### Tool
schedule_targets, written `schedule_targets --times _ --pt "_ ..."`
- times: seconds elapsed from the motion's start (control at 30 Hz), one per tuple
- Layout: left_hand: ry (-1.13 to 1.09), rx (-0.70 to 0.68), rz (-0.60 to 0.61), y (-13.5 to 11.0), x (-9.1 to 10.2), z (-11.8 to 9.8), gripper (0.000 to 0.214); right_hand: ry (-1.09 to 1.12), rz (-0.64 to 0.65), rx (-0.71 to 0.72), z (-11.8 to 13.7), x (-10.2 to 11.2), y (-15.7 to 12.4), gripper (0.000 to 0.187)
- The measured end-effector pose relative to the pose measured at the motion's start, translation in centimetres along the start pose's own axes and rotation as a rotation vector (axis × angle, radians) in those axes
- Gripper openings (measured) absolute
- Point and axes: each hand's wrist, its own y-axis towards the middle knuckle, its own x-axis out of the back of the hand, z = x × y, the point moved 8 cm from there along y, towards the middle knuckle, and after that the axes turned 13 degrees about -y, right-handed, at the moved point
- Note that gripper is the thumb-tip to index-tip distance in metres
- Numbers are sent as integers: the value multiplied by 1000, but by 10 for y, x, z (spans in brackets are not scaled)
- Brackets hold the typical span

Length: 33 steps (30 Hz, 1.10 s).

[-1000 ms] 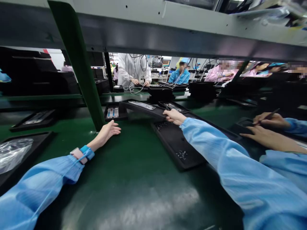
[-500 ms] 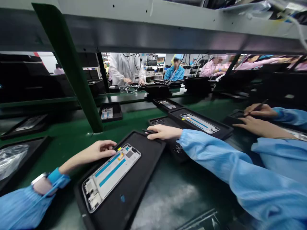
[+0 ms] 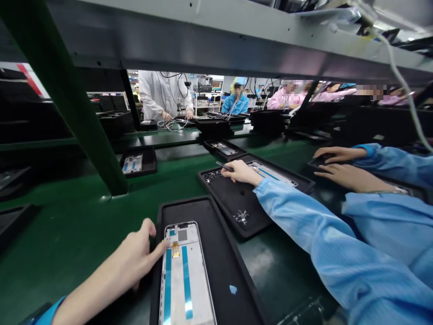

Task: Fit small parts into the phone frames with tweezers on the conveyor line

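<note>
Currently, left hand (image 3: 135, 253): fingers spread, one fingertip touching the left edge of the phone frame; not clamped round it.
Right hand (image 3: 241, 173): well apart from the left, pinching a slim dark tool (image 3: 224, 166), apparently tweezers. From where I stand, I cannot tell whether the tip touches any parts.
Phone frame (image 3: 177, 275): lies inside the near tray (image 3: 219, 257), blue strips facing up, lower end out of view.
Parts tray (image 3: 226, 194): just beside the near tray; carries two heaps of small parts (image 3: 241, 216), one near the tool tip.
Co-worker's hands (image 3: 352, 177): at the right, over separate work.
Step in hand: judged to be steadying the frame while the tool works at the parts tray.
Next move: calls for a still frame and a light, exact pinch.
</note>
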Motion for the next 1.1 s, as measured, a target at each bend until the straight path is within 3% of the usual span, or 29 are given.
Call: schedule_targets --times 0.1,0.17,0.23,0.3,0.4,0.6,0.73,1.1 --pt "195 -303 -296 5 28 -34 41 -6 6 18 10 -11 12 13" --pt "229 -519 -391 12 35 -51 39 -15 6 28 19 -12 16 12" --pt "228 -657 -334 24 29 -57 38 -29 10 31 25 -12 16 12" --pt "220 -714 -190 36 16 -55 36 -42 20 35 28 -12 15 12" --pt "212 -701 -66 42 2 -50 39 -61 40 49 30 -13 13 12" --pt "311 -567 -202 35 6 -46 40 -125 61 69 26 -19 16 10" --pt "331 -562 -284 34 9 -45 36 -200 48 80 19 -23 19 15" --pt "245 -590 -295 33 10 -44 35 -346 26 164 26 -27 22 12"
